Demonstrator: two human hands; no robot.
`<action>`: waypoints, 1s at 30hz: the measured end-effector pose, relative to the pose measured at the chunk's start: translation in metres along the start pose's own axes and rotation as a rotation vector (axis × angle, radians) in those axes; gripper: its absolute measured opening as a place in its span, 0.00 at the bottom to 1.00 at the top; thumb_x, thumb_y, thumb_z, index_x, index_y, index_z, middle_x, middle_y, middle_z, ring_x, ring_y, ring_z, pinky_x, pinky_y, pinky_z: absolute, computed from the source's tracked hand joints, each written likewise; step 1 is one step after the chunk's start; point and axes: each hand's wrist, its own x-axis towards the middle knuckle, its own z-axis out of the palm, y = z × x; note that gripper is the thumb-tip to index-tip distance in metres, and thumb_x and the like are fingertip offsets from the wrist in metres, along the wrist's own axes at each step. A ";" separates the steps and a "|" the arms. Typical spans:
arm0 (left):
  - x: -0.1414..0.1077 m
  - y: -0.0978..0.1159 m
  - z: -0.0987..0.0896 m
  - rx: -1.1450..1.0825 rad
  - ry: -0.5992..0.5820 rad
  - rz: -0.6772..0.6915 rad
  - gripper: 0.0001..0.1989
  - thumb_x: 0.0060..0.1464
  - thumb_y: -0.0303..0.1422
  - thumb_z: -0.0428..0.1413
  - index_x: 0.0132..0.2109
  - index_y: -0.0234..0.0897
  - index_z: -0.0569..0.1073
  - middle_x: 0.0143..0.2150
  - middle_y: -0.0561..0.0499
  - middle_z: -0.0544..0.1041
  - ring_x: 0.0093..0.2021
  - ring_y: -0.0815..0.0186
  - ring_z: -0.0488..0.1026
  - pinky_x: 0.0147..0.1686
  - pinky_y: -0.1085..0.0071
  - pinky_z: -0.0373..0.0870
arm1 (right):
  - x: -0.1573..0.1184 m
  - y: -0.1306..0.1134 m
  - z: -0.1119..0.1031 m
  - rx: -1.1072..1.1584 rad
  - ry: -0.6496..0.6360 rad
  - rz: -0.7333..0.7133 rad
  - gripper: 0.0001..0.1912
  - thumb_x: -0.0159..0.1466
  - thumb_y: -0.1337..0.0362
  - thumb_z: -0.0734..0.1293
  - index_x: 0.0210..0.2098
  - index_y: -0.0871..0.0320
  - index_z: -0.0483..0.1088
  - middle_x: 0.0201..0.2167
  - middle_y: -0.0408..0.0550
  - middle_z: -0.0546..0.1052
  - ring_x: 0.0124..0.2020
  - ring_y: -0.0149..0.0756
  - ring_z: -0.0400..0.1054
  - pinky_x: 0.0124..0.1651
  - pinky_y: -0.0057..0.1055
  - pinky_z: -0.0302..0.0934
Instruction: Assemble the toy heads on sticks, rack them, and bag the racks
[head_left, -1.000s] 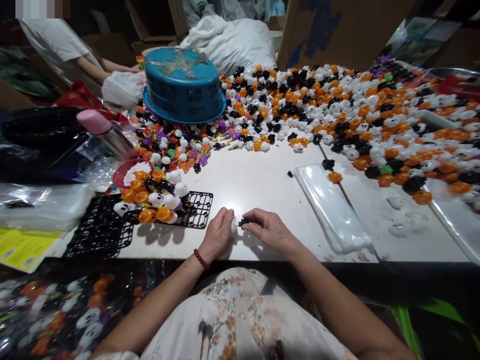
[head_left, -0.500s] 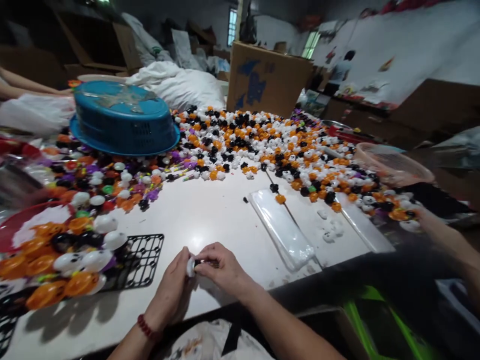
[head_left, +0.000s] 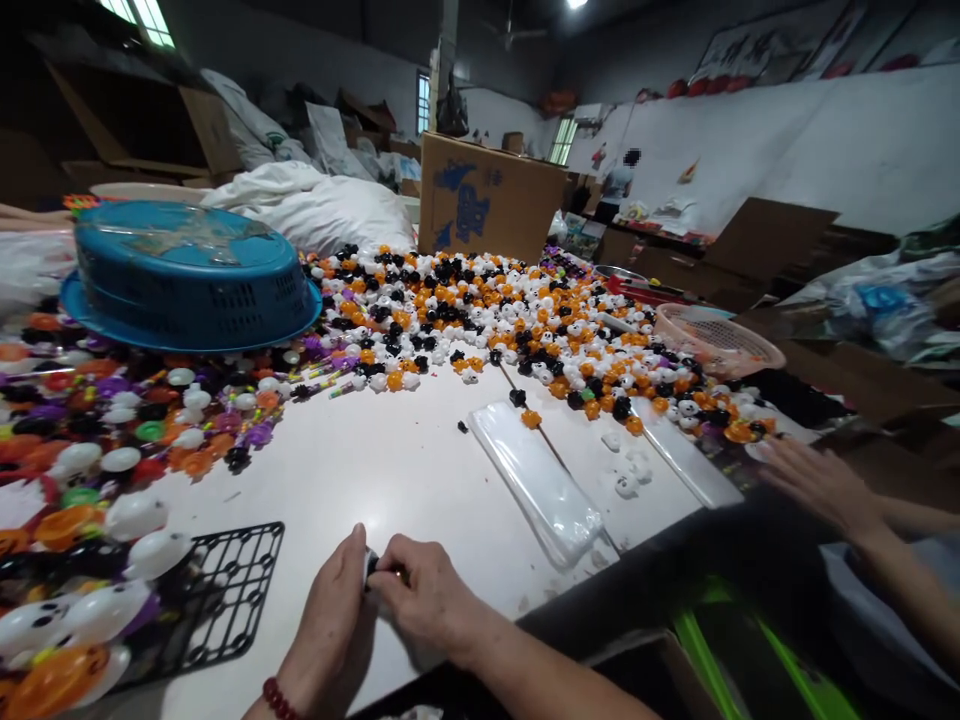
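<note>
My left hand (head_left: 330, 610) is curled over the white tabletop, a red bead bracelet on its wrist. My right hand (head_left: 427, 590) meets it, thumb and forefinger pinched on a small black piece (head_left: 370, 566). This piece sits between the two hands, and a pale edge shows against it. What lies inside my left fingers is mostly hidden. To the left, a black plastic grid (head_left: 232, 590) holds white ghost-faced and orange pumpkin pieces (head_left: 64, 690). A stack of clear plastic bags (head_left: 532, 480) lies right of my hands.
A wide heap of small white, orange and black pieces (head_left: 480, 310) covers the table's back. An upturned blue basin (head_left: 187, 280) stands left, a cardboard box (head_left: 487, 200) behind. Another person's hand (head_left: 825, 490) is at the right edge, near a pink basket (head_left: 720, 340).
The view has swung right and up. The white piece seen between my hands is now mostly hidden, and the black piece shows there. The other person's hand at right has come further into view.
</note>
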 end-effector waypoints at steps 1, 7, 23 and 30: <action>0.001 0.003 0.000 0.007 -0.032 -0.001 0.25 0.50 0.60 0.53 0.30 0.41 0.68 0.29 0.49 0.71 0.35 0.57 0.69 0.33 0.65 0.68 | 0.002 0.003 -0.006 -0.004 -0.024 -0.002 0.02 0.62 0.65 0.68 0.32 0.55 0.74 0.23 0.37 0.71 0.25 0.28 0.62 0.30 0.25 0.56; 0.026 0.007 0.011 0.087 -0.107 0.140 0.24 0.59 0.57 0.46 0.30 0.42 0.66 0.26 0.53 0.67 0.28 0.62 0.64 0.31 0.67 0.62 | 0.054 0.034 -0.127 -0.428 0.312 -0.088 0.14 0.67 0.67 0.62 0.50 0.56 0.74 0.53 0.54 0.74 0.54 0.42 0.65 0.56 0.40 0.60; 0.127 0.024 0.046 -0.420 -0.259 0.056 0.28 0.54 0.50 0.59 0.57 0.42 0.70 0.51 0.43 0.75 0.38 0.65 0.75 0.37 0.68 0.71 | 0.137 0.035 -0.130 -0.386 0.286 -0.152 0.11 0.67 0.62 0.64 0.47 0.58 0.71 0.44 0.52 0.74 0.42 0.38 0.70 0.47 0.34 0.66; 0.143 0.006 0.045 -0.766 -0.052 -0.020 0.23 0.51 0.50 0.62 0.41 0.33 0.77 0.40 0.45 0.79 0.37 0.65 0.75 0.35 0.72 0.70 | 0.168 -0.004 -0.056 -0.214 -0.192 -0.263 0.09 0.63 0.66 0.67 0.43 0.54 0.77 0.42 0.46 0.79 0.44 0.37 0.72 0.50 0.34 0.64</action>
